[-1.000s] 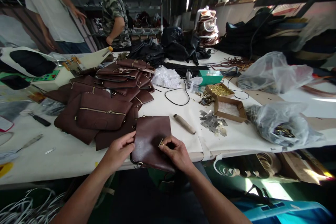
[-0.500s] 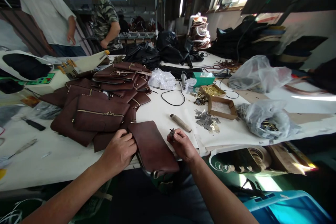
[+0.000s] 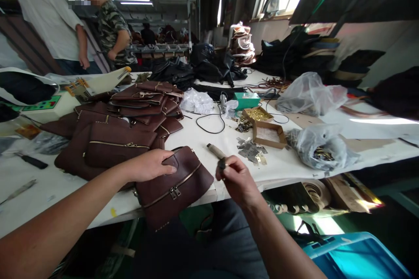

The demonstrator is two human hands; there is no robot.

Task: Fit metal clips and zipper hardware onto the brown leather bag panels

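A brown leather piece (image 3: 173, 183) with a zipper and two metal pulls lies at the table's front edge, its lower end hanging over. My left hand (image 3: 152, 165) grips its upper left part, thumb on top and fingers hidden beneath or behind. My right hand (image 3: 240, 179) pinches a small dark object (image 3: 221, 165), too small to identify, to the right of the leather. Just behind that hand lies a light-handled tool (image 3: 215, 151). On the left, a pile of brown leather bags (image 3: 121, 139) with zippers reaches close to my left hand.
Flat metal plates (image 3: 252, 150), an open cardboard box (image 3: 269, 134) and a box of gold-coloured parts (image 3: 258, 114) are at centre right. Plastic bags (image 3: 322, 146) stand farther right. Two people stand back left. A blue crate (image 3: 356, 257) is below right.
The leather piece now shows its zippered face instead of the plain one and lies farther left. My left hand has moved onto its upper part. My right hand still holds the small dark object.
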